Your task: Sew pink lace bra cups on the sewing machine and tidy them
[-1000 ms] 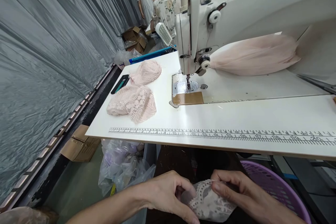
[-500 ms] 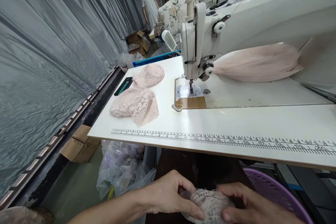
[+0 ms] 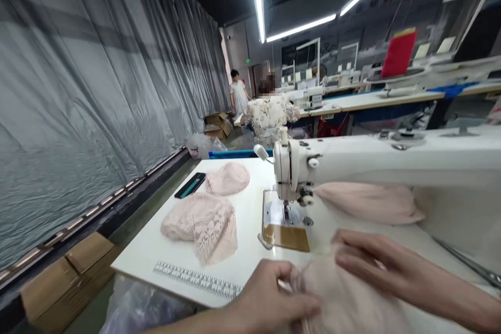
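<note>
My left hand (image 3: 270, 297) and my right hand (image 3: 376, 261) both hold a pale pink piece of fabric (image 3: 344, 302) over the front of the white table (image 3: 152, 255). The left fingers pinch its left edge; the right fingers curl over its top. Both hands are blurred by motion. Just beyond them stands the white sewing machine (image 3: 352, 159), its needle over the metal plate (image 3: 279, 216). More pink tulle (image 3: 368, 201) is bundled under the machine's arm.
Two pink lace pieces (image 3: 203, 222) (image 3: 229, 177) and a black phone (image 3: 190, 185) lie at the table's left. A ruler strip (image 3: 195, 279) runs along the front edge. Cardboard boxes (image 3: 62, 276) sit on the floor. Two people (image 3: 268, 115) are farther back by other tables.
The camera tilted up, showing the room. My hands rose from below the table edge to over the tabletop, bringing the pink fabric with them.
</note>
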The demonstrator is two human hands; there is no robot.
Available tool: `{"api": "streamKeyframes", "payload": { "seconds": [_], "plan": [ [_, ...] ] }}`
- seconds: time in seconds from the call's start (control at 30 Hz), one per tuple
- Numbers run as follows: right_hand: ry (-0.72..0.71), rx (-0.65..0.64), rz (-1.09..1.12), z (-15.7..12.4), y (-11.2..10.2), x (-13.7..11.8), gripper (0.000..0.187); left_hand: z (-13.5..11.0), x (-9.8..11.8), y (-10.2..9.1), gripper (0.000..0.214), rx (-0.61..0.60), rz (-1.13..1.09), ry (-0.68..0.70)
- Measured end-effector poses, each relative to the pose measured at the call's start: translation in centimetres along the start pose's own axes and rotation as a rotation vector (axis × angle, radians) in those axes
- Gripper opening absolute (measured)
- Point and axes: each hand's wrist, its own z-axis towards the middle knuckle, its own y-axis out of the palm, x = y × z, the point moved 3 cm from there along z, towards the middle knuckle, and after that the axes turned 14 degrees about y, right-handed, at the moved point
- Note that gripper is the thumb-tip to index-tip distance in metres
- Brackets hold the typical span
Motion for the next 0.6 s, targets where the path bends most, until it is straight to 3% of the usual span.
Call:
{"api": "streamKeyframes", "payload": {
  "seconds": [0.1, 0.2, 0.3, 0.4, 0.47, 0.6],
  "plan": [
    [-0.026, 0.167, -0.147, 4.7, -0.8, 1.2, 0.024, 4.6, 2.4, -2.0, 0.037, 0.057, 0.254, 0.137],
    [-0.056, 0.225, -0.185, 5.1, 1.6, 1.5, 0.026, 6.2, 2.8, -3.6, 0.045, 0.098, 0.476, 0.255],
    [-0.111, 0.157, -0.17, 4.2, 4.0, 1.0, 0.024, 6.3, 2.3, -3.7, 0.04, 0.124, 0.835, 0.614],
    [-0.094, 0.019, -0.147, 4.0, 4.9, 0.9, 0.019, 6.6, 1.3, -2.6, 0.022, 0.028, 1.103, 0.996],
    [-0.078, -0.091, -0.126, 4.4, 4.9, 1.1, 0.027, 7.1, 0.6, -2.3, 0.012, 0.0, 1.176, 1.095],
    [-0.143, -0.174, -0.112, 5.2, 4.3, 1.6, 0.033, 7.5, 0.2, -2.9, 0.021, 0.056, 1.254, 1.178]
  ]
}}
